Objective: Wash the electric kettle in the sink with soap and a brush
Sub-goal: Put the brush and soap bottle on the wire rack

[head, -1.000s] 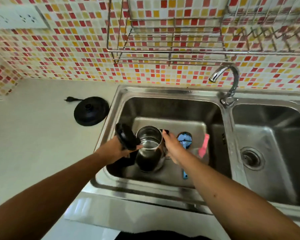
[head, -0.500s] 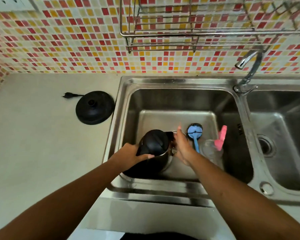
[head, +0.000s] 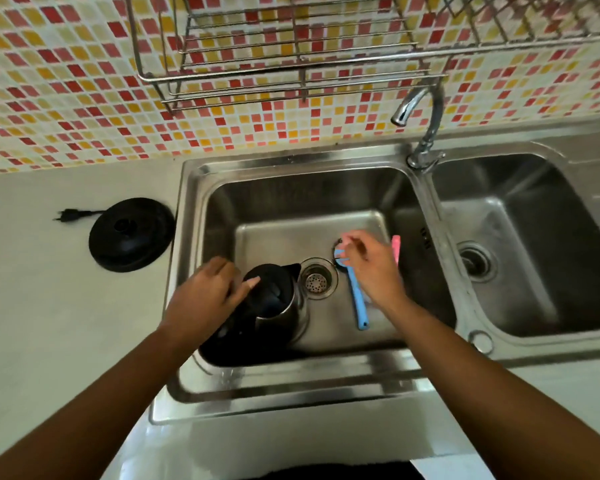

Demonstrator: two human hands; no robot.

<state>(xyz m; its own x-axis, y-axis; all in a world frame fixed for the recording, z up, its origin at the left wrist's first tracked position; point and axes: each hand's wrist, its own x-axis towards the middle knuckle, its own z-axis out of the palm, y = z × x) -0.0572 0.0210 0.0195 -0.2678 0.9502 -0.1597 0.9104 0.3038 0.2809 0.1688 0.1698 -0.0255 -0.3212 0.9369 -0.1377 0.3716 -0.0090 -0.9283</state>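
The electric kettle (head: pixel 274 294), steel with a black lid that is closed, stands in the left basin of the sink (head: pixel 291 386), beside the drain (head: pixel 317 280). My left hand (head: pixel 205 299) is wrapped over its handle side, thumb on the lid. A blue long-handled brush (head: pixel 358 301) lies on the basin floor to the right of the drain. My right hand (head: pixel 371 268) hovers over the brush, thumb and forefinger pinched at its head; whether they grip it is unclear. A pink-topped soap bottle (head: pixel 396 249) is mostly hidden behind that hand.
The kettle's black power base (head: pixel 130 233) and its plug (head: pixel 66 215) lie on the counter left of the sink. A faucet (head: pixel 426 123) stands between the two basins, its spout over the left one. A wire rack (head: pixel 291 46) hangs on the tiled wall above.
The kettle's lid went from open to closed and the kettle now stands at the basin's front left. My right hand left the kettle and moved right to the brush head.
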